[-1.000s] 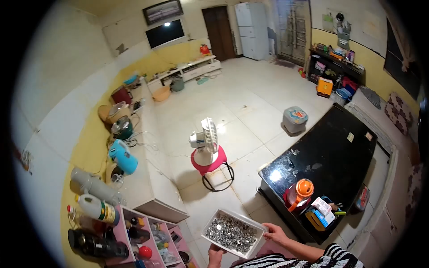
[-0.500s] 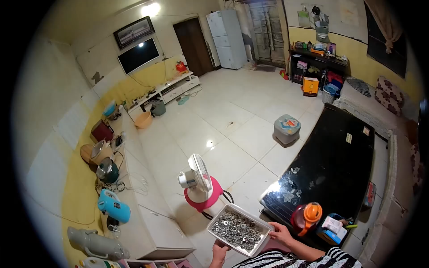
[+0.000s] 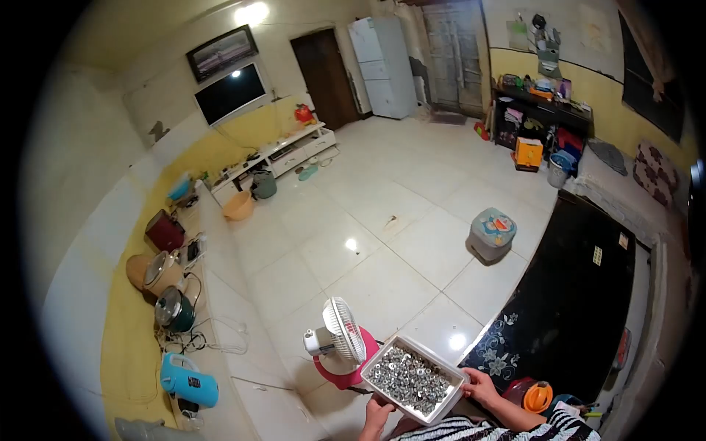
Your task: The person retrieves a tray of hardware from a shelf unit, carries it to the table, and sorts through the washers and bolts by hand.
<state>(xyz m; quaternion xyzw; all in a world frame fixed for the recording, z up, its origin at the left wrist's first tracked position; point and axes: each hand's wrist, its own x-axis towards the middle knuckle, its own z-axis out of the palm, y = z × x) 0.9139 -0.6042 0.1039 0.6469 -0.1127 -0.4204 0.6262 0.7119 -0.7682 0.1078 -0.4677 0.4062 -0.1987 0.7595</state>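
A white rectangular tray [image 3: 457, 373] full of small grey metal pieces [image 3: 410, 377] is held at the bottom centre, in front of the striped clothing. My left hand [image 3: 377, 415] grips its near left side. Around the right corner of the tray, the fingers of my right hand [image 3: 478, 387] are closed, with the thumb near the rim. Just beyond the tray's left end stands a fan [image 3: 344, 331] with a pink base.
A black table [image 3: 566, 294] at the right bears an orange-lidded bottle [image 3: 538, 398]. A grey stool [image 3: 492, 234] stands on the floor. The left counter [image 3: 220, 294] holds a blue kettle [image 3: 189, 381] and a dark green pot [image 3: 175, 309].
The camera view has shifted, so the room sits differently in the frame. Both hands still hold the tray, which appears further right and overlaps the fan's base.
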